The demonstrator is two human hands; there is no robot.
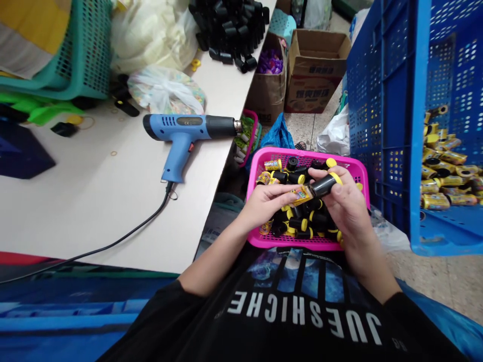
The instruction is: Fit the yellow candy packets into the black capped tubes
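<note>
A black tube with a yellow cap (322, 185) is held above the pink basket (356, 168) on my lap. My right hand (349, 203) is closed round the tube's capped end. My left hand (266, 201) pinches a yellow printed sleeve (300, 194) that sits over the tube's other end. The basket holds several more black tubes with yellow caps (302, 223), and a few with printed sleeves lie at its far left corner.
A blue heat gun (188, 133) lies on the white table (94, 201) to my left, cord trailing toward me. A blue crate (400, 125) at right holds several sleeved tubes. Green baskets, plastic bags and black parts sit at the table's back. Cardboard boxes stand on the floor.
</note>
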